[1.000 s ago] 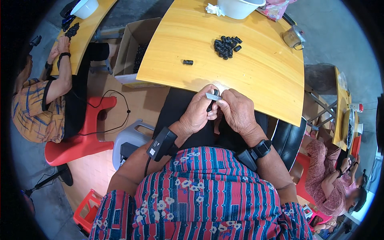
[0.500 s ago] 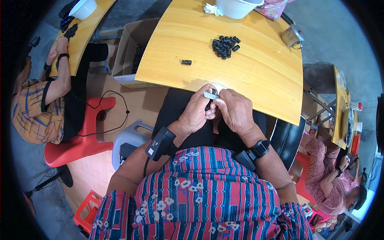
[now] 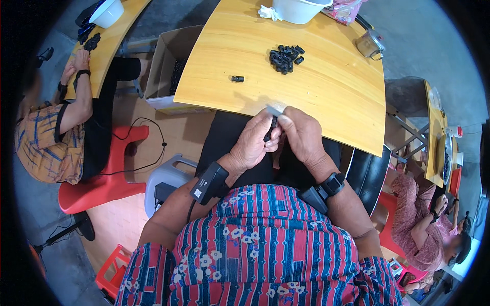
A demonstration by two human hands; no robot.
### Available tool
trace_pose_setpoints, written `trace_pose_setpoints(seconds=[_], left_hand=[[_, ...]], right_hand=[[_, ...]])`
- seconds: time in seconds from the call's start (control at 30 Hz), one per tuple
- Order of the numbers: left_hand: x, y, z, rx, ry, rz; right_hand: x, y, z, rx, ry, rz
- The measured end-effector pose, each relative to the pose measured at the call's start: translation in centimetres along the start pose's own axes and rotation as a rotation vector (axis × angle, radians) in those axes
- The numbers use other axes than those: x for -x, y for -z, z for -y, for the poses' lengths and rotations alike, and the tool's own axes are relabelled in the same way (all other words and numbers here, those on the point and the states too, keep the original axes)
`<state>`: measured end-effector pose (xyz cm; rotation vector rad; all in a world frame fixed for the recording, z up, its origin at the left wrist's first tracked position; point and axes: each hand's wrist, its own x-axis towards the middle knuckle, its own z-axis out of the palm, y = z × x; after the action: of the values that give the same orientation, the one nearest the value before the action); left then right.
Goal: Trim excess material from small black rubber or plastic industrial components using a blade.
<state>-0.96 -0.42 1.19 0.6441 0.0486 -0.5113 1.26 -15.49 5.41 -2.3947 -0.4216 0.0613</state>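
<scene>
In front of my lap, at the table's near edge, my left hand (image 3: pixel 252 143) is closed round a small black cylindrical piece (image 3: pixel 271 129), held roughly upright. My right hand (image 3: pixel 305 136) pinches a short, flat grey metal blade (image 3: pixel 274 110) between thumb and fingers, right at the top of the piece. Fingers hide part of both, so I cannot tell whether the blade touches it. Farther off on the wooden table (image 3: pixel 326 97) lies a heap of similar black pieces (image 3: pixel 286 59). One more black piece (image 3: pixel 237 79) lies apart to the left.
A white basin (image 3: pixel 301 11), crumpled white tissue (image 3: pixel 269 13), a pink package (image 3: pixel 347 11) and a lidded cup (image 3: pixel 370 45) stand toward the far side. Left of the table is an open cardboard box (image 3: pixel 168 56). Other people work at tables on both sides.
The blade has turned from lying nearly level across the piece to slanting, its free end now pointing up and away. Both hands stay close together.
</scene>
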Motion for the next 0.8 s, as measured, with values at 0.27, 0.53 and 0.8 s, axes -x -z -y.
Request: trace_pose_setpoints(seconds=[0.27,0.53,0.8], left_hand=[[0.10,0.15,-0.27,-0.040,-0.057,0.010],[-0.11,0.60,-0.06,-0.020,-0.058,0.015],[-0.20,0.70,0.12,-0.013,-0.049,0.028]], right_hand=[[0.57,0.42,-0.42,0.081,0.181,0.043],[0.51,0.46,-0.05,0.167,0.178,0.067],[0.40,0.51,0.03,0.152,0.172,0.048]])
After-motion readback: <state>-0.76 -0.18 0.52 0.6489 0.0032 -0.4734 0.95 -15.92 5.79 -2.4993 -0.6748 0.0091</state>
